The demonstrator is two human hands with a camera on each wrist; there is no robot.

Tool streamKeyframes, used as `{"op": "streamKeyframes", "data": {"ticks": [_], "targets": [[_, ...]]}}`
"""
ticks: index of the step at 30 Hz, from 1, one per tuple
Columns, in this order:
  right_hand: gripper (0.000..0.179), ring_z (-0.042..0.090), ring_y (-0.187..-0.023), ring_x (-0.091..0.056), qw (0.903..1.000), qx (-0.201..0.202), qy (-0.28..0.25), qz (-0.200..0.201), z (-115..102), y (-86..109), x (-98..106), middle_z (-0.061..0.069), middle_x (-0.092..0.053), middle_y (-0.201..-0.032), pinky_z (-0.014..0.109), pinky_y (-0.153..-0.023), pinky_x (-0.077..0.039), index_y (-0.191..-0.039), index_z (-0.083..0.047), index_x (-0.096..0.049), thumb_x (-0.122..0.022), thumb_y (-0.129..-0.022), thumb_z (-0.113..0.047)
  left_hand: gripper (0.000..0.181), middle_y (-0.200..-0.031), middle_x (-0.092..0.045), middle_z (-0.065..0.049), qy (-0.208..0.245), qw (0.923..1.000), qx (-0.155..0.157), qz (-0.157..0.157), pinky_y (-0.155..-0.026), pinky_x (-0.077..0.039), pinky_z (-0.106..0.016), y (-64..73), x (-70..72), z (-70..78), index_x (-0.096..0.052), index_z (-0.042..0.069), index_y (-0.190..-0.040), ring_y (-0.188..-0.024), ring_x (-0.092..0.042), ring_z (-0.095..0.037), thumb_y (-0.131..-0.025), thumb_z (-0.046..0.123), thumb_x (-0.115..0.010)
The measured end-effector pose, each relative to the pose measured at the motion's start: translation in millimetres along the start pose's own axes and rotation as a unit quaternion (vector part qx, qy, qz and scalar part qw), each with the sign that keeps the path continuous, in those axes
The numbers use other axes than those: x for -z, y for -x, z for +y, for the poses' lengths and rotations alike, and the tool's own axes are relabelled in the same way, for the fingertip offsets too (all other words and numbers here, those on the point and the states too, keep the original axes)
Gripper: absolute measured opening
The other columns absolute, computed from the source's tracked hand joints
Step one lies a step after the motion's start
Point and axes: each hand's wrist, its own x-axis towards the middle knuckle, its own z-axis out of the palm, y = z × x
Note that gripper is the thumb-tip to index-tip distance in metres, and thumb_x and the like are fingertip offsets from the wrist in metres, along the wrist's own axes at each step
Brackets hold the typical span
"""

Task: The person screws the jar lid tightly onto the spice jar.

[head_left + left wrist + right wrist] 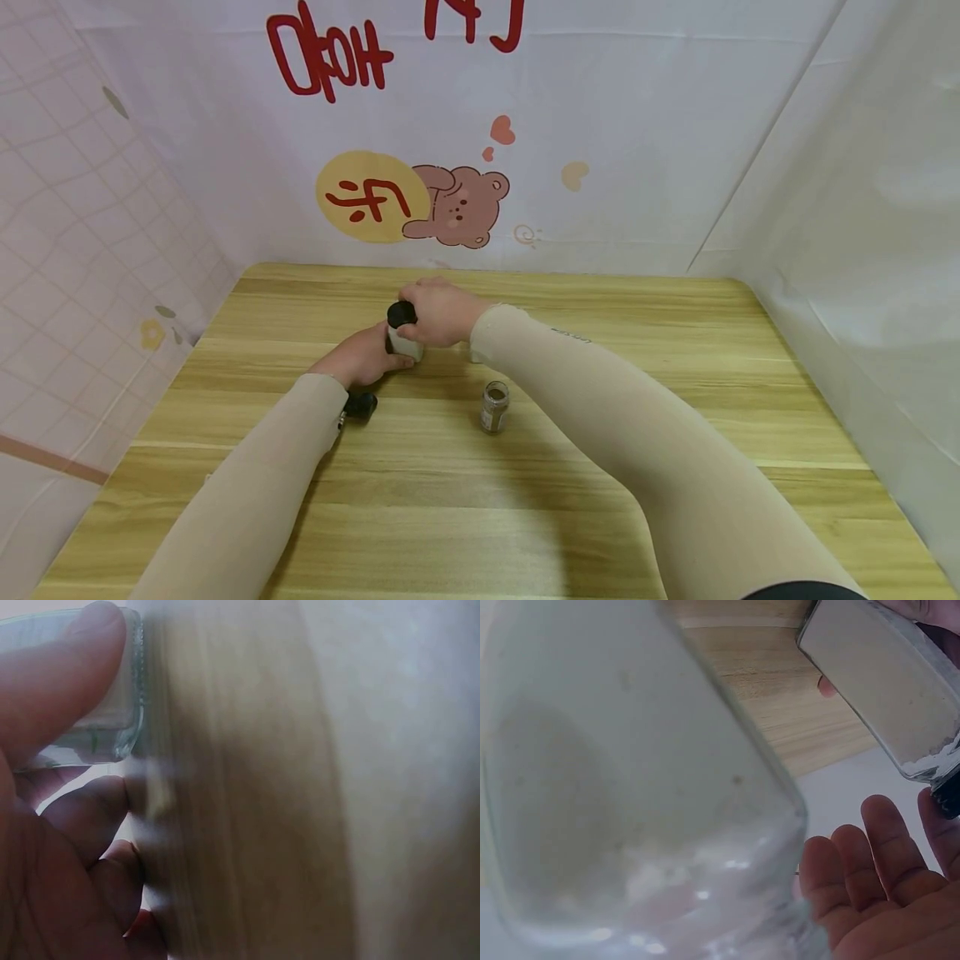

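Toward the back left of the table, my left hand (362, 357) holds a squarish glass jar (407, 346) of pale contents, its thumb (67, 671) laid along the glass. My right hand (442, 312) is at the top of that jar, with thumb and index finger at the black lid (401, 314). The right wrist view shows the jar (889, 682) tilted, the index finger touching the lid (949, 795) and the other fingers loosely extended. A second glass jar (630, 772) of whitish contents looms close there; in the head view the right wrist mostly hides it.
A small lidless glass jar (494, 407) with brownish contents stands mid-table, left of the right forearm. Beside the left wrist is a black rounded object (362, 406), its kind unclear. Printed white cloth (637, 150) hangs behind the wooden table (465, 533).
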Motion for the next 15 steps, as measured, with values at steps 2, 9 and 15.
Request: {"op": "streamKeyframes", "data": {"ticks": [2, 9, 15], "targets": [[0.059, 0.025, -0.133, -0.052, 1.0, -0.004, -0.006, 0.002, 0.0, 0.4, 0.2, 0.007, -0.059, -0.144, 0.036, -0.108, -0.049, -0.15, -0.015, -0.051, -0.061, -0.105, -0.05, 0.078, -0.161, -0.047, -0.018, 0.0, 1.0, 0.001, 0.0, -0.12, -0.037, -0.062, 0.1, 0.1, -0.4, -0.029, 0.015, -0.165, -0.147, -0.047, -0.042, -0.103, 0.042, -0.068], [0.055, 0.027, -0.141, -0.049, 0.9999, 0.009, -0.011, -0.003, -0.7, -1.1, 0.8, 0.008, -0.056, -0.15, 0.038, -0.115, -0.046, -0.155, -0.018, -0.047, -0.061, -0.106, -0.037, 0.08, -0.163, -0.046, -0.017, 0.0, 1.0, -0.006, 0.0, -0.121, -0.037, -0.061, -0.3, 0.4, 0.0, -0.027, 0.015, -0.166, -0.148, -0.047, -0.041, -0.103, 0.041, -0.069], [0.048, 0.023, -0.124, -0.055, 0.9999, 0.011, -0.001, 0.007, -0.1, -1.6, 0.2, 0.006, -0.063, -0.136, 0.035, -0.106, -0.048, -0.143, -0.013, -0.055, -0.061, -0.106, -0.044, 0.077, -0.16, -0.048, -0.018, 0.002, 1.0, 0.001, -0.002, -0.12, -0.038, -0.062, 0.2, 0.5, 0.5, -0.03, 0.015, -0.165, -0.146, -0.048, -0.042, -0.103, 0.042, -0.068]]}}
